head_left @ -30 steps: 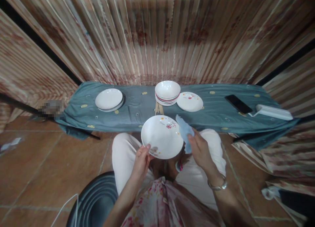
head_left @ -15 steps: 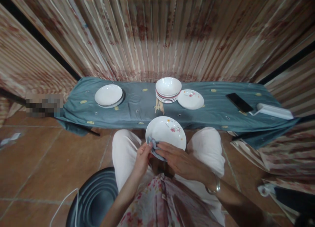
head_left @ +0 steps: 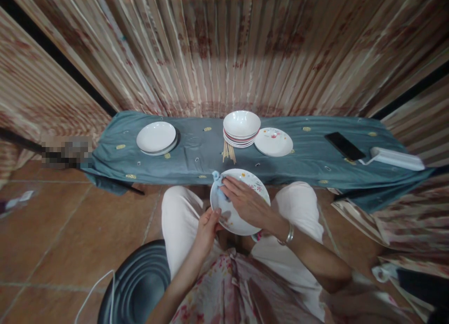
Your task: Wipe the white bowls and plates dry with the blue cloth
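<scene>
A white plate (head_left: 228,223) with a flower print is held above my lap, between my knees. My left hand (head_left: 208,225) grips its lower left rim, thumb on top and fingers underneath. A light blue cloth (head_left: 218,180) lies on the plate's upper left part. My right hand (head_left: 245,200) presses this cloth against the plate's face, its fingers stretched over it. The hand covers much of the plate's middle and part of the cloth.
On the bench with a teal cloth (head_left: 196,141) stand a plate stack (head_left: 156,136), a bowl stack (head_left: 242,125), chopsticks (head_left: 228,151), a flowered plate (head_left: 273,143), a phone (head_left: 344,146) and a white handled object (head_left: 396,158). A black ribbed round object (head_left: 140,282) is on the floor at left.
My right hand and the cloth have moved up from the plate's lower left rim to its upper left. The plate has turned slightly, and my left hand stays at its rim.
</scene>
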`<state>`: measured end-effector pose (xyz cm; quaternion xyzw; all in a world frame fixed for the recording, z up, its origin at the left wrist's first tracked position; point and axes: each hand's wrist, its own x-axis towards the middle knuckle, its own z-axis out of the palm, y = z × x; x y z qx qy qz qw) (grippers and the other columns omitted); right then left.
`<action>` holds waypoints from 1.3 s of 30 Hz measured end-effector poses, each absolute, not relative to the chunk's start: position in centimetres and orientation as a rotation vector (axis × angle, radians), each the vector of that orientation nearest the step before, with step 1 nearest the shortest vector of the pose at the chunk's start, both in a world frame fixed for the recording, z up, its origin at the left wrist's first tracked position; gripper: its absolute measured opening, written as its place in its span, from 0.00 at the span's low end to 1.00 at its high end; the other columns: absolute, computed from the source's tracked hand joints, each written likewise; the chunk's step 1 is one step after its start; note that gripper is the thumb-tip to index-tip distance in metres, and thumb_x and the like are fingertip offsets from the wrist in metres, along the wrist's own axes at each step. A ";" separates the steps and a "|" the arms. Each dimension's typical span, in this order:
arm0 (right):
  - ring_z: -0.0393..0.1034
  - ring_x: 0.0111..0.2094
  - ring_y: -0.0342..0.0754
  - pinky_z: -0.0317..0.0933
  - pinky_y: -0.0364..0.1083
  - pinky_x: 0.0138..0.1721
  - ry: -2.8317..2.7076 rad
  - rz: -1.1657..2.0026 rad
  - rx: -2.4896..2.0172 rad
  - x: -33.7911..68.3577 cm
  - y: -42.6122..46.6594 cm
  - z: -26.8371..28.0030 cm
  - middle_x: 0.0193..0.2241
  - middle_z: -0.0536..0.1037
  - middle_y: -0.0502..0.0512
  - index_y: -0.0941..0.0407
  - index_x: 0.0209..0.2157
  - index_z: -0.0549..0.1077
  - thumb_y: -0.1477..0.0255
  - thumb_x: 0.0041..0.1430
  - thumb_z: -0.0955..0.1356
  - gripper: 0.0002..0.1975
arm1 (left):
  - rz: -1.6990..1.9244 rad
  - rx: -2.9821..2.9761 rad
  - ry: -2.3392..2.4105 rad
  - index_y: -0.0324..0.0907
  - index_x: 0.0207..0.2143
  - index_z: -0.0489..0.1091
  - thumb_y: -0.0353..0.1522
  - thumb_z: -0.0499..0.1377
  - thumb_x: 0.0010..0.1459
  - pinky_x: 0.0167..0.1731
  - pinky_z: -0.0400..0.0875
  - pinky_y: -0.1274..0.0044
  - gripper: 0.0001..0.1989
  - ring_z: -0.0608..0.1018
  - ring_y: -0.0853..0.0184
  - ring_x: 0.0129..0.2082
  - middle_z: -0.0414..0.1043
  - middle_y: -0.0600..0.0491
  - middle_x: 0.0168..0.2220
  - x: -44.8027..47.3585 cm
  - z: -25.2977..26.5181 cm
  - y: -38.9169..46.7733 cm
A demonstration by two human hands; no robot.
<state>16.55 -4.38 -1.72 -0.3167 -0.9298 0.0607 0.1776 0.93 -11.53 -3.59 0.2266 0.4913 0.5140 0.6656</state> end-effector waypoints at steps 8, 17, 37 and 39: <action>0.51 0.66 0.59 0.58 0.60 0.61 -2.662 0.074 -1.204 19.1 -3.4 -1.9 0.62 0.65 0.65 0.64 0.59 0.65 0.86 0.62 0.56 0.25 | 1.206 0.465 1.140 0.37 0.34 0.75 0.47 0.70 0.41 0.32 0.76 0.72 0.24 0.82 0.57 0.34 0.80 0.49 0.29 0.7 -3.0 -11.5; 0.62 0.61 0.58 0.60 0.59 0.60 -2.703 0.216 -1.194 21.4 -7.1 -3.2 0.59 0.68 0.69 0.65 0.57 0.68 0.83 0.61 0.59 0.23 | 1.252 0.437 1.173 0.38 0.32 0.74 0.47 0.71 0.39 0.32 0.75 0.73 0.24 0.81 0.58 0.33 0.80 0.50 0.28 0.5 -3.3 -11.0; 0.48 0.68 0.50 0.53 0.56 0.66 -2.647 0.782 -0.692 15.7 -7.8 0.3 0.64 0.60 0.71 0.66 0.63 0.55 0.81 0.63 0.55 0.27 | 1.283 0.425 1.123 0.39 0.39 0.75 0.46 0.71 0.41 0.32 0.73 0.76 0.26 0.80 0.62 0.34 0.79 0.51 0.32 0.9 -2.8 -11.1; 0.48 0.68 0.53 0.54 0.57 0.65 -2.653 0.695 -0.723 15.2 -7.4 -0.2 0.64 0.60 0.72 0.67 0.63 0.55 0.82 0.61 0.56 0.27 | 1.273 0.433 1.127 0.40 0.41 0.75 0.45 0.71 0.41 0.32 0.74 0.75 0.27 0.80 0.60 0.35 0.80 0.51 0.34 0.8 -2.7 -11.2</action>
